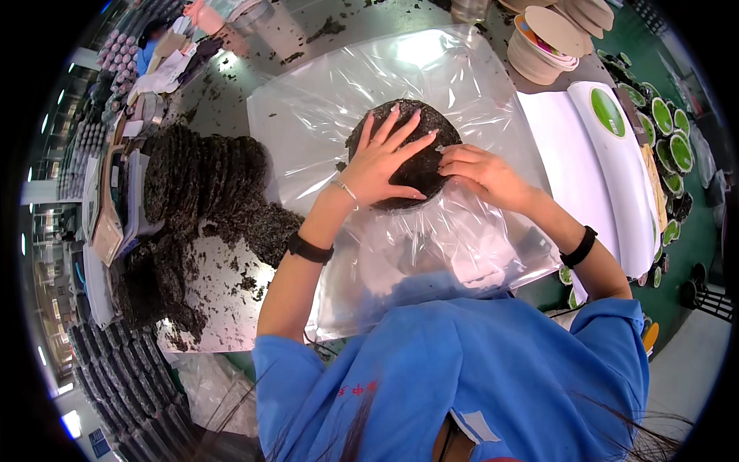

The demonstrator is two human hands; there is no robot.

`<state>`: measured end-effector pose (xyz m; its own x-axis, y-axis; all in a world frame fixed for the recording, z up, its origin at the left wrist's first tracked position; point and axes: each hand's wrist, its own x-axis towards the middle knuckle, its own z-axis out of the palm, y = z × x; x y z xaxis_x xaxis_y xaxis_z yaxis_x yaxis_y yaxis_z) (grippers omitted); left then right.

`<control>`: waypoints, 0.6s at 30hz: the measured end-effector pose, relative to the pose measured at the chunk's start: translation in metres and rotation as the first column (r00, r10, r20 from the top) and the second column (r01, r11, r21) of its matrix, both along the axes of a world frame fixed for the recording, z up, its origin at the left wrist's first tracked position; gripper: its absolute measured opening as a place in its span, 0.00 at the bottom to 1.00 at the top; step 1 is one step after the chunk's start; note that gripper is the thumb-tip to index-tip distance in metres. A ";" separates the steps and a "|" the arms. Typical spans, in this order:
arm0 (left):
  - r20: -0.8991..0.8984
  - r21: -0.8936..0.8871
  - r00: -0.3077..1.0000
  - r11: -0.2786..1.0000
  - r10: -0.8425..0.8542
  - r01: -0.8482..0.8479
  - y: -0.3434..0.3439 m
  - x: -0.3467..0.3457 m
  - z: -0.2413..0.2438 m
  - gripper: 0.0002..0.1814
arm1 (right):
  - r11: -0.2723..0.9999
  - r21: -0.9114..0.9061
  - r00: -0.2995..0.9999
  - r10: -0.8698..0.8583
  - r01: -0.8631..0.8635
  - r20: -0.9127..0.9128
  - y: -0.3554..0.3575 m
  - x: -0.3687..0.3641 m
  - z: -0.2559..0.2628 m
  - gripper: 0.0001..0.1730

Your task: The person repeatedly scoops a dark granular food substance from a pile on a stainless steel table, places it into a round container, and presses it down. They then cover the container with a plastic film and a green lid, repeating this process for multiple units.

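Observation:
A round, flat cake of dried dark seaweed (430,164) lies on a stack of clear plastic film sheets (306,138) in front of me. My left hand (384,156) rests flat on its left part with the fingers spread. At the cake's right edge, my right hand (482,176) has its fingers bent together, the tips touching the rim; whether they pinch anything is hidden. More dark seaweed cakes (202,173) stand in a leaning row left of the film, with a loose one (271,231) beside them.
White sheets with green oval labels (606,115) lie right of the film. Round cardboard discs (540,55) are stacked at the back right. Seaweed crumbs (329,29) litter the metal table (225,104). Papers and folders (107,225) crowd the left edge; another person (149,49) is far left.

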<state>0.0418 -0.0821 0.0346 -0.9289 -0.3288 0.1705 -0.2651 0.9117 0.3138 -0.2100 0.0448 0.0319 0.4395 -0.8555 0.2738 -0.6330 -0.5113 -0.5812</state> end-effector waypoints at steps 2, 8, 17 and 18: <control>0.107 -0.008 0.994 1.000 -0.026 0.027 -0.003 -0.001 -0.008 0.55 | 0.999 0.039 0.998 0.022 -0.024 0.057 -0.004 -0.003 0.001 0.11; 0.393 0.032 0.919 0.999 -0.034 0.023 -0.003 -0.011 -0.015 0.54 | 0.997 -0.001 0.992 0.078 -0.079 -0.102 -0.013 0.002 0.014 0.06; 0.592 0.049 0.806 0.999 -0.023 -0.007 -0.004 -0.023 -0.013 0.56 | 0.992 -0.044 0.967 0.104 -0.118 -0.233 -0.015 0.010 0.008 0.02; 0.415 0.018 0.910 1.000 0.000 -0.008 -0.003 -0.014 -0.025 0.53 | 0.995 -0.079 0.983 0.043 -0.058 -0.181 -0.013 0.015 0.004 0.05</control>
<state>0.0280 -0.0846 0.0093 -0.9130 -0.3323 -0.2366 -0.3791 0.9053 0.1918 -0.1955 0.0316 0.0355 0.5297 -0.8084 0.2568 -0.6952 -0.5872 -0.4146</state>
